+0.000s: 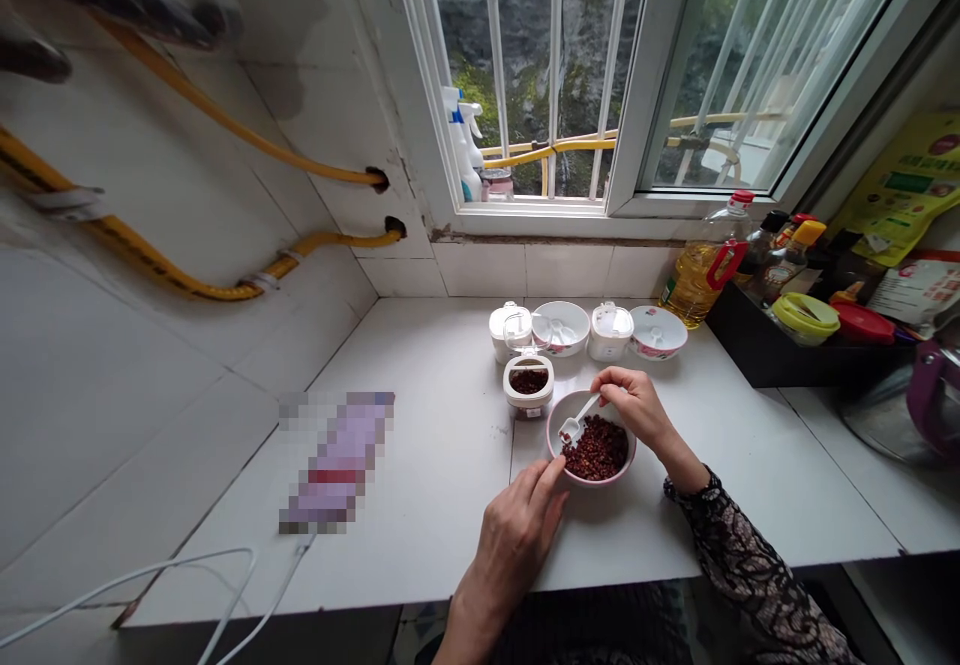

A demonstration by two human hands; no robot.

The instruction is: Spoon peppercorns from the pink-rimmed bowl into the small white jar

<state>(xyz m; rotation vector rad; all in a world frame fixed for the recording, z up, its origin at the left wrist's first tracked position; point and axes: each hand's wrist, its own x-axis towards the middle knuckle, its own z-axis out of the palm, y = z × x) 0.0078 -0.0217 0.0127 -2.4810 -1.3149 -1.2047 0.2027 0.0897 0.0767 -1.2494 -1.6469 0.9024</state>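
A bowl [553, 437] with a pink rim holds a heap of small dark red peppercorn-like pieces [600, 448]. My right hand [634, 405] pinches the handle of a small white spoon [573, 428], whose head dips into the bowl at the left edge of the heap. At the bowl's lower left, my left hand [521, 520] grips the rim with its fingertips; part of its thumb side is hidden. Just behind the bowl stands a seasoning jar [529, 406] with its clear lid raised and dark contents inside.
Behind are two white lidded jars [511, 332] [610, 333], a bowl [561, 328] and another bowl [658, 332]. An oil bottle [701, 260] and a black box [787, 355] of condiments stand right. A blurred purple item [345, 460] with a white cable [277, 595] lies left.
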